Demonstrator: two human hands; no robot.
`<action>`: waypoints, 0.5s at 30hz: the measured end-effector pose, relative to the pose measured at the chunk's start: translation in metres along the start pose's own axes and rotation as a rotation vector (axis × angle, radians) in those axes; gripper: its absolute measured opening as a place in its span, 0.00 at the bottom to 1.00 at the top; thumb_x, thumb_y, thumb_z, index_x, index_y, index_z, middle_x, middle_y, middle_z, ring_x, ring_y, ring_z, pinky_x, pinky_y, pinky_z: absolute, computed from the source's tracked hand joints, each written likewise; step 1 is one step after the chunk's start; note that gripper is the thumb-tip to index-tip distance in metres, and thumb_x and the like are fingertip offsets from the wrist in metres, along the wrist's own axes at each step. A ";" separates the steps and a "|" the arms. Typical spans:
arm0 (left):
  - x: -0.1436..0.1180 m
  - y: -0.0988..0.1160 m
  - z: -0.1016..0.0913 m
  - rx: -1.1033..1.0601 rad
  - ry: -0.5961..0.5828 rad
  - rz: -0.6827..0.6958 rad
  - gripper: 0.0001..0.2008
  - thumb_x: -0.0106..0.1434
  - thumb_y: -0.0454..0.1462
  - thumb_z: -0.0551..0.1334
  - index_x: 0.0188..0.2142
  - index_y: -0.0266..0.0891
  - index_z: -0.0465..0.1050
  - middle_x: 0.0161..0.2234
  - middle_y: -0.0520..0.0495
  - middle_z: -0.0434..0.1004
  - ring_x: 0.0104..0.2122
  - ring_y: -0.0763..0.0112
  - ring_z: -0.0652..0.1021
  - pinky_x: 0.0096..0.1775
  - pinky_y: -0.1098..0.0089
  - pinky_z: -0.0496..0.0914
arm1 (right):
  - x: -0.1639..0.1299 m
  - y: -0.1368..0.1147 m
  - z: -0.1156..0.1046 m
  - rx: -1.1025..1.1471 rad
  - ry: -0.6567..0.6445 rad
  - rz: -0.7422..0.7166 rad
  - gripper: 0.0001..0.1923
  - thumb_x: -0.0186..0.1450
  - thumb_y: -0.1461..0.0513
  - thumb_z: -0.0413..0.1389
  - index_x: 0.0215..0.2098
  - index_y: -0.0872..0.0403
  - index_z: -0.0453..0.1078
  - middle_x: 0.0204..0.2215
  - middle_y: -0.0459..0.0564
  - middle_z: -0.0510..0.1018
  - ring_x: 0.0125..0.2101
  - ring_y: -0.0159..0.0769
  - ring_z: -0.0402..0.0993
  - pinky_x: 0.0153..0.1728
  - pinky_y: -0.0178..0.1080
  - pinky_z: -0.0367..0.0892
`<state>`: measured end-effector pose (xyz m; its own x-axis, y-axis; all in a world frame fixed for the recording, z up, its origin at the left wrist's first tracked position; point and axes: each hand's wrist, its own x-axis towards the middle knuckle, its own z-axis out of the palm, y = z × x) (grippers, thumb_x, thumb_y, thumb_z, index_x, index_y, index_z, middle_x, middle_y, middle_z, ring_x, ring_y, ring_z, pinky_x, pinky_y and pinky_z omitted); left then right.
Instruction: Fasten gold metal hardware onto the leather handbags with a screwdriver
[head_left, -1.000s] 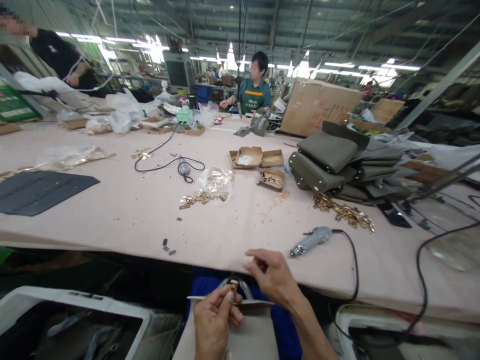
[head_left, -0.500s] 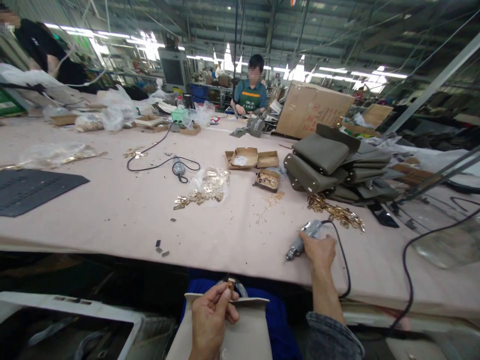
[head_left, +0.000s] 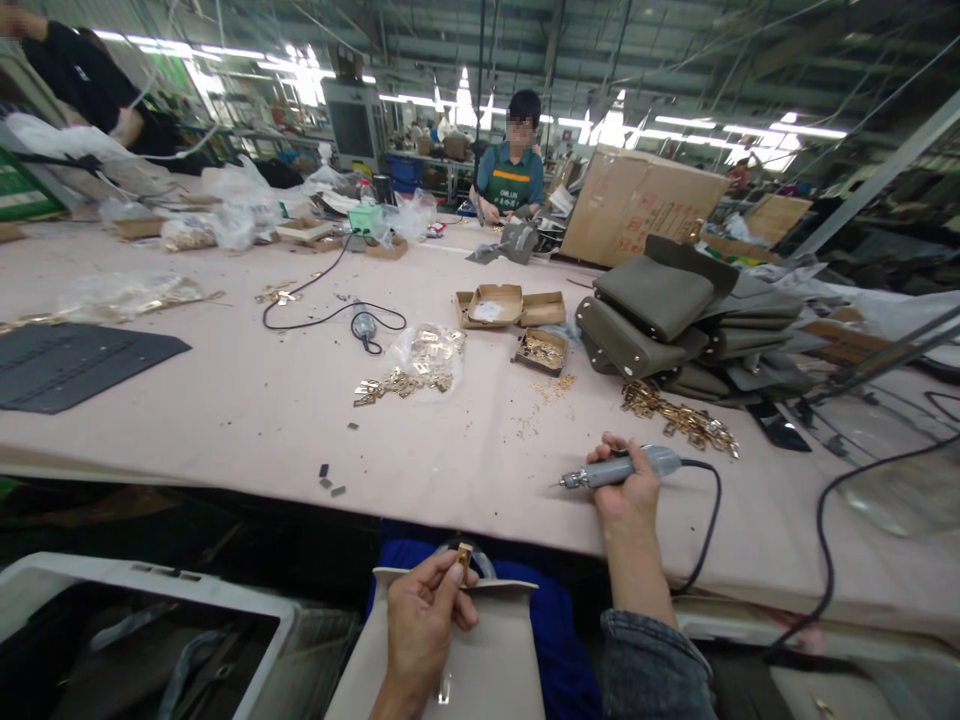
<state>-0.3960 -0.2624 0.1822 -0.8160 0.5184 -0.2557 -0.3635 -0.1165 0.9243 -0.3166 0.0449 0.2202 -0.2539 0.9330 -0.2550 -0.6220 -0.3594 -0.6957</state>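
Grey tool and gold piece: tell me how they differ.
The grey tool is long; the gold piece is short. The right hand grips the grey tool; the left hand pinches the gold piece. The grey tool has a cord; the gold piece shows none. Both are held.

The screwdriver [head_left: 664, 460] has a smooth grey casing, plastic by its look, and a shiny metal nose; the small clasp [head_left: 464, 556] is glossy gold-toned metal, the beige bag [head_left: 495, 660] smooth, matt and leather-like. The table covering [head_left: 420, 450] looks dull, like cloth or paper, the big box [head_left: 637, 210] is matt brown cardboard, and the sleeve [head_left: 656, 665] is faded denim.
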 end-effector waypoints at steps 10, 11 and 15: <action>0.002 -0.005 -0.002 0.012 0.022 0.015 0.21 0.58 0.49 0.72 0.40 0.33 0.81 0.29 0.41 0.83 0.15 0.71 0.76 0.17 0.73 0.72 | 0.011 0.022 0.030 0.020 0.121 -0.024 0.07 0.65 0.63 0.59 0.35 0.53 0.64 0.28 0.41 0.73 0.19 0.25 0.65 0.23 0.32 0.69; 0.002 -0.007 -0.002 0.010 0.024 0.016 0.21 0.58 0.49 0.72 0.40 0.33 0.81 0.29 0.41 0.83 0.15 0.71 0.76 0.17 0.73 0.72 | 0.011 0.022 0.031 0.013 0.131 -0.028 0.07 0.64 0.63 0.59 0.35 0.53 0.63 0.28 0.41 0.73 0.19 0.25 0.65 0.22 0.32 0.69; 0.004 -0.010 -0.003 0.008 0.008 0.017 0.20 0.60 0.48 0.71 0.41 0.33 0.81 0.29 0.41 0.83 0.15 0.71 0.76 0.18 0.74 0.72 | 0.008 0.024 0.035 -0.014 0.167 -0.043 0.08 0.63 0.64 0.59 0.35 0.53 0.63 0.28 0.42 0.74 0.19 0.26 0.65 0.21 0.32 0.68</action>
<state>-0.3972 -0.2621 0.1710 -0.8259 0.5093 -0.2420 -0.3458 -0.1184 0.9308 -0.3591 0.0432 0.2252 -0.0999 0.9378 -0.3324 -0.6188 -0.3201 -0.7174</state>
